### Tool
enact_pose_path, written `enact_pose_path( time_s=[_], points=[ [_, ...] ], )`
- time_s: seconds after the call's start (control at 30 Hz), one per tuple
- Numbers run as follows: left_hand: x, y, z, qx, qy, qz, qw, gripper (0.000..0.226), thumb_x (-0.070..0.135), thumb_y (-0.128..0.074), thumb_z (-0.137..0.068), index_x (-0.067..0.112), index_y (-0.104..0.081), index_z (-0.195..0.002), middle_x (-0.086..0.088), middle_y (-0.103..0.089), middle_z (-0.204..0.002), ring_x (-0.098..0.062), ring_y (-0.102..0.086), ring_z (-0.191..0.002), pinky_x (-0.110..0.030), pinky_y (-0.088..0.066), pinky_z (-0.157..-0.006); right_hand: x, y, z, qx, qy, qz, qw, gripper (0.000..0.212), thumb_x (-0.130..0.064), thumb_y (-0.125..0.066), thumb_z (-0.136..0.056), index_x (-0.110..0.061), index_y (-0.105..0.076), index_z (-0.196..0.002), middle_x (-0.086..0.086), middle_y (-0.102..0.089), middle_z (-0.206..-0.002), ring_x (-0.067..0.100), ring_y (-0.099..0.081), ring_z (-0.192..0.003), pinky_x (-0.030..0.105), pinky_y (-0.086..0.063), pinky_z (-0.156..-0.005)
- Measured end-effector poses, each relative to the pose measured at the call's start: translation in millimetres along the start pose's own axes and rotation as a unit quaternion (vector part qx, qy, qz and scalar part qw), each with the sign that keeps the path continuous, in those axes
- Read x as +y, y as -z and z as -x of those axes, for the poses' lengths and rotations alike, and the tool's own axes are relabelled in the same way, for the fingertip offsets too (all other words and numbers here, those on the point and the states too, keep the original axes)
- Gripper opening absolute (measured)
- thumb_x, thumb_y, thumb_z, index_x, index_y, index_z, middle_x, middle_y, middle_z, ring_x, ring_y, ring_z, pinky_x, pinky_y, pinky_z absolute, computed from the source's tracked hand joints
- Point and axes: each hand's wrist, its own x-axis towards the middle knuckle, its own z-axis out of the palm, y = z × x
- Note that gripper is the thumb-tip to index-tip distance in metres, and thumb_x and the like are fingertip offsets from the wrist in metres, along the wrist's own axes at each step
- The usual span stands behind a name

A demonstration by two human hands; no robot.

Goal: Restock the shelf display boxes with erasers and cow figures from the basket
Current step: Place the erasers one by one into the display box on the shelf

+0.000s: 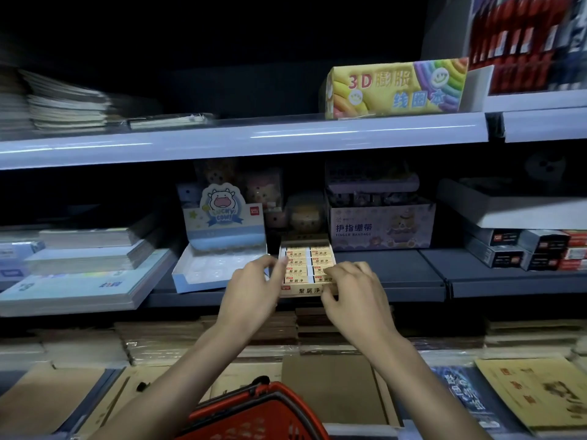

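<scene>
This is a stationery shop. Tiered metal shelves point(241, 141) with pale front rails run across the view, stocked with retail cartons. The left grip point(251, 290) and right grip point(352, 290) are both on an eraser display box point(306, 265) packed in printed rows. Just left of the left grip stands a cow-branded display box point(222, 236). Above and right of the right grip is a "Finger Bandage" carton point(381, 230), and higher still a bright 3D notebook box point(397, 87). Stacked notebooks point(85, 271) lie well left of the grips. A red shopping basket point(263, 411) shows below them.
</scene>
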Motion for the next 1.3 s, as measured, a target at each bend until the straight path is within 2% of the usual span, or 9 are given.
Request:
enact_pose_path(
  time_s=[0.1, 0.3, 0.4, 0.5, 0.63, 0.8, 0.9, 1.03, 1.3],
  points=[
    [12.7, 9.2, 2.0, -0.011, 0.081, 0.17, 0.982, 0.05, 0.049, -0.035, -0.109, 0.016, -0.071, -0.1, -0.01, -0.07, -0.061, -0.021, -0.065, -0.049, -0.029, -0.043, -0.051, 0.7, 6.2, -3.7, 0.024, -0.017, -0.042, 0.999, 0.032, -0.024, -0.06, -0.095, -0.018, -0.071, -0.125, -0.007, -0.067, -0.118, 0.016, -0.052, -0.111, 0.036, -0.049, -0.097],
    [37.8, 14.6, -0.4, -0.08, 0.273, 0.462, 0.84, 0.063, 0.045, -0.028, -0.111, -0.005, -0.066, -0.113, -0.015, -0.059, -0.06, -0.028, -0.06, -0.047, -0.024, -0.034, -0.044, -23.0, 23.6, -2.0, 0.066, -0.064, -0.266, 0.96, 0.018, -0.024, -0.066, -0.094, -0.026, -0.077, -0.109, -0.016, -0.069, -0.102, 0.004, -0.061, -0.091, 0.025, -0.053, -0.08],
    [40.7, 7.4, -1.6, -0.082, 0.259, 0.455, 0.848, 0.066, 0.048, -0.027, -0.111, -0.003, -0.068, -0.112, -0.02, -0.067, -0.073, -0.025, -0.059, -0.046, -0.026, -0.038, -0.048, -42.8, 39.1, 4.9, -0.005, -0.038, -0.404, 0.914, 0.01, -0.03, -0.074, -0.091, -0.038, -0.078, -0.095, -0.014, -0.07, -0.088, 0.001, -0.063, -0.079, 0.015, -0.046, -0.065],
    [39.1, -0.1, -3.0, -0.079, 0.253, 0.418, 0.869, 0.069, 0.053, -0.026, -0.109, 0.001, -0.072, -0.103, -0.019, -0.065, -0.072, -0.021, -0.059, -0.046, -0.025, -0.038, -0.05, -48.5, 37.0, 6.3, -0.051, -0.009, -0.398, 0.916, 0.023, -0.029, -0.081, -0.086, -0.05, -0.073, -0.09, -0.016, -0.06, -0.092, -0.006, -0.058, -0.078, 0.008, -0.04, -0.068],
    [42.4, -2.6, -0.3, -0.109, 0.238, 0.408, 0.874, 0.069, 0.059, -0.029, -0.107, 0.001, -0.067, -0.099, -0.02, -0.065, -0.078, -0.026, -0.056, -0.049, -0.025, -0.038, -0.041, -41.0, 22.4, -1.9, -0.009, -0.055, -0.383, 0.922, 0.007, -0.029, -0.074, -0.093, -0.03, -0.08, -0.091, -0.015, -0.062, -0.086, 0.0, -0.06, -0.071, 0.014, -0.045, -0.064],
    [38.8, 2.7, -3.2, -0.078, 0.124, 0.247, 0.958, 0.056, 0.048, -0.031, -0.11, 0.008, -0.066, -0.09, -0.02, -0.07, -0.069, -0.026, -0.059, -0.044, -0.029, -0.043, -0.047, -30.2, 16.1, -13.2, -0.018, -0.099, -0.383, 0.918, 0.014, -0.027, -0.06, -0.102, -0.023, -0.071, -0.094, -0.011, -0.069, -0.089, 0.001, -0.064, -0.082, 0.012, -0.046, -0.067],
    [13.8, 1.1, -4.9, -0.003, -0.028, 0.015, 0.999, 0.026, 0.034, -0.049, -0.104, 0.024, -0.072, -0.098, -0.002, -0.071, -0.09, -0.022, -0.069, -0.071, -0.038, -0.056, -0.07, -24.3, 15.2, -20.5, -0.014, -0.157, -0.442, 0.883, 0.015, -0.026, -0.055, -0.105, -0.019, -0.067, -0.098, 0.002, -0.073, -0.084, 0.01, -0.07, -0.066, 0.031, -0.057, -0.061],
    [-7.8, -7.8, 2.1, -0.026, -0.11, -0.229, 0.967, 0.029, 0.037, -0.056, -0.1, 0.035, -0.068, -0.126, 0.01, -0.053, -0.123, -0.02, -0.067, -0.093, -0.04, -0.056, -0.079, -17.2, 10.3, -33.5, -0.021, -0.205, -0.451, 0.869, 0.012, -0.02, -0.056, -0.105, -0.016, -0.066, -0.1, 0.008, -0.075, -0.074, 0.021, -0.072, -0.062, 0.04, -0.063, -0.066],
    [-27.1, -13.2, 3.1, -0.007, -0.174, -0.275, 0.945, 0.026, 0.04, -0.049, -0.105, 0.038, -0.067, -0.124, 0.009, -0.057, -0.128, -0.026, -0.07, -0.086, -0.037, -0.051, -0.065, -10.9, -6.4, -58.5, -0.051, -0.2, -0.388, 0.898, 0.005, -0.01, -0.062, -0.1, -0.015, -0.061, -0.103, 0.006, -0.076, -0.081, 0.018, -0.074, -0.068, 0.034, -0.063, -0.062]
  ],
)
